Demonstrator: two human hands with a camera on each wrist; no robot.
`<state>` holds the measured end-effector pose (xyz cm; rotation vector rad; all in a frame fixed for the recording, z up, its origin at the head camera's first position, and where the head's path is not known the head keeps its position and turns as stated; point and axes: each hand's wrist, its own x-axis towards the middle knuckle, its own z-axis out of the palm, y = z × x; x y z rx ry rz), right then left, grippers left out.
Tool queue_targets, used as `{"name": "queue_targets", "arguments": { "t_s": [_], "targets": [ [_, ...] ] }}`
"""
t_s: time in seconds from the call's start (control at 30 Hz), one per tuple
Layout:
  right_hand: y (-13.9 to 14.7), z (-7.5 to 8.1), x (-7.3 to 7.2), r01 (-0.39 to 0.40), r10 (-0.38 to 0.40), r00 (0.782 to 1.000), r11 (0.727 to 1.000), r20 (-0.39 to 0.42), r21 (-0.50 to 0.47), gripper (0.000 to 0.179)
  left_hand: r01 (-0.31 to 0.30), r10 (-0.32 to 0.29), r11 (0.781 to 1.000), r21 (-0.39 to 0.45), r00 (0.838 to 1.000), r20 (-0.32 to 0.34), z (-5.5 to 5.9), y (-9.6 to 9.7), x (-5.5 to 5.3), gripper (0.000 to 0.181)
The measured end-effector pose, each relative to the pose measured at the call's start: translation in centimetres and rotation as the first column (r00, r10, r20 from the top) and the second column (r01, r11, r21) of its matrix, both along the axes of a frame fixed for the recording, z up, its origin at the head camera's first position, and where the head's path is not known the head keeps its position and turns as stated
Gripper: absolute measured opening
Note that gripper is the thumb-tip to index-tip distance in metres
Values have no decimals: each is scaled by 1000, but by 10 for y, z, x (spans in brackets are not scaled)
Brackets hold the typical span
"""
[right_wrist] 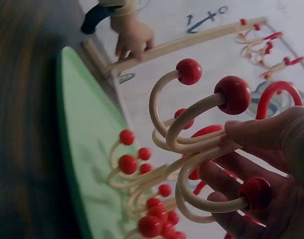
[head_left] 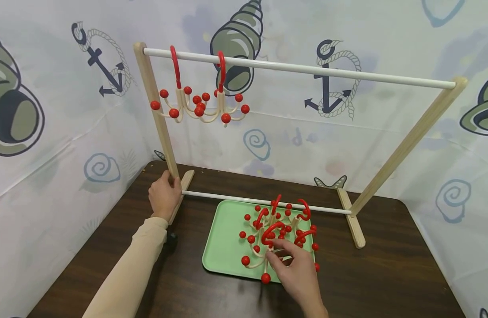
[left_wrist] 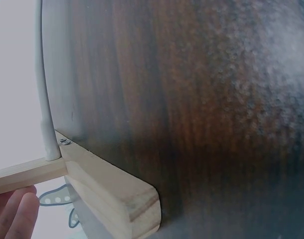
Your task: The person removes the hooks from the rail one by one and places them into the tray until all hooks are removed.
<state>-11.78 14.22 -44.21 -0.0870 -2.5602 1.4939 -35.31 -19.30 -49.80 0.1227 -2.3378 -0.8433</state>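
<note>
My left hand grips the left wooden post of a rack, low down near its foot. In the left wrist view, its fingers show behind the post. My right hand pinches the stem of a cream-coloured, several-armed hanger with red balls on its arm ends and a red hook on top. It is held above the front of a green tray, where several similar hangers stand close together. Two more, a left hanger and a right hanger, hang from the white top bar.
A white lower bar crosses just behind the tray. The right post slants up from its wooden foot on the dark brown table. Behind the rack, a patterned cloth covers the wall.
</note>
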Motion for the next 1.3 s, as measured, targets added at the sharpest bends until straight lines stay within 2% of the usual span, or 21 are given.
{"name": "queue_targets", "arguments": {
  "t_s": [0.17,0.37,0.5,0.6,0.73,0.93,1.1,1.3],
  "targets": [
    [1,-13,-2,-5,6,1000,1000,-16,29,21,2,-2,1000,-4,1000,0,0,1,1,16],
    [-1,-25,-6,-47,49,998,998,-40,47,22,-8,8,1000,-1,1000,10,1,1,1,16],
    [-4,-32,-8,-50,57,996,994,-72,101,21,-10,10,1000,2,1000,14,2,1,1,17],
    [-8,-37,-9,-18,32,995,988,-91,154,20,-10,10,1000,4,1000,20,2,1,1,17],
    [-17,-44,-10,61,-40,994,975,-104,212,21,-8,8,1000,2,1000,24,0,1,0,17],
    [-28,-51,-11,161,-124,983,940,-139,300,21,-4,4,1000,-3,1000,11,1,1,-1,17],
    [-33,-55,-13,183,-129,975,928,-180,323,21,-4,4,1000,-5,1000,8,1,2,0,16],
    [-36,-56,-15,185,-138,976,937,-170,297,23,-1,1,1000,-5,1000,7,0,1,0,17]
  ]
}}
